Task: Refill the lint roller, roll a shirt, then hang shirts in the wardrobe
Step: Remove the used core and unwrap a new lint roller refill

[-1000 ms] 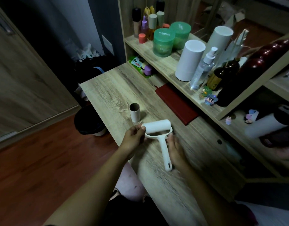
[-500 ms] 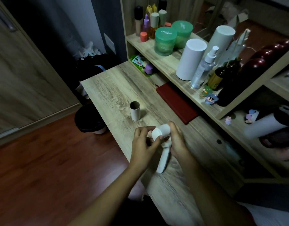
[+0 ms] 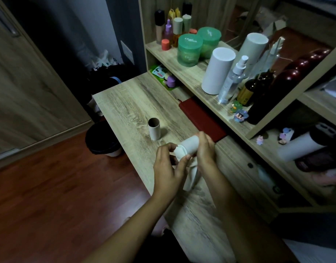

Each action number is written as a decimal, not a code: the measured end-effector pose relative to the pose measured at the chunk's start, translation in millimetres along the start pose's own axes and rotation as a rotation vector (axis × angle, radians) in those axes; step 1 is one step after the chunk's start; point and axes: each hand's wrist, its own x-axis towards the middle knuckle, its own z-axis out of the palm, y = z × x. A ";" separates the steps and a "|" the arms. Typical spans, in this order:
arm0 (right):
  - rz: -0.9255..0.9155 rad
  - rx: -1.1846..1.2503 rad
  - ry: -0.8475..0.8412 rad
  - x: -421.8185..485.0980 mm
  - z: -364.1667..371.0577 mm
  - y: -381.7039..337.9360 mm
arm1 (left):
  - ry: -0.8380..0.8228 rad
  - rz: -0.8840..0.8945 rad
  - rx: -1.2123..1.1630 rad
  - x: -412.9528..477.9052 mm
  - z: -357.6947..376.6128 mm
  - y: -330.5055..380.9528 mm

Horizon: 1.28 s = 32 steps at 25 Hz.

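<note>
While the lint roller point(image 3: 189, 149) is held just above the desk point(image 3: 125, 103) near its front edge, both hands are closed on it. The right hand point(image 3: 205, 150) is wrapped over the white roll from the far side, fingers curled around it, with the roll's end sticking out to the left. The left hand point(image 3: 166, 168) meets that end, thumb and fingertips pinched on the rim of the roll. The white handle hangs down between the two wrists, tilted toward the person, its tip close to the desk surface; whether it touches the wood cannot be told.

A bare cardboard tube point(image 3: 154, 129) stands upright on the desk, apart from the hands and farther from the person, toward the left edge. A dark red notebook point(image 3: 201, 118) lies flat along the back edge of the desk, under the lower shelf point(image 3: 184, 76), just beside the right hand. On that shelf stand a white cylinder point(image 3: 218, 71), a clear spray bottle point(image 3: 232, 80) and two green jars point(image 3: 190, 50). On the floor by the left edge of the desk sits a black bin point(image 3: 102, 138).
</note>
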 end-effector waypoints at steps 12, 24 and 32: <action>-0.135 -0.084 -0.037 -5.5 -1.9 -14.2 | 0.021 -0.127 -0.152 0.5 1.1 0.1; -0.299 -0.200 0.021 -17.3 1.4 -22.4 | 0.152 -0.198 -0.092 -4.7 16.8 8.7; -0.265 -0.228 0.083 -21.3 3.6 -19.1 | 0.237 -0.198 -0.046 -2.5 23.6 4.0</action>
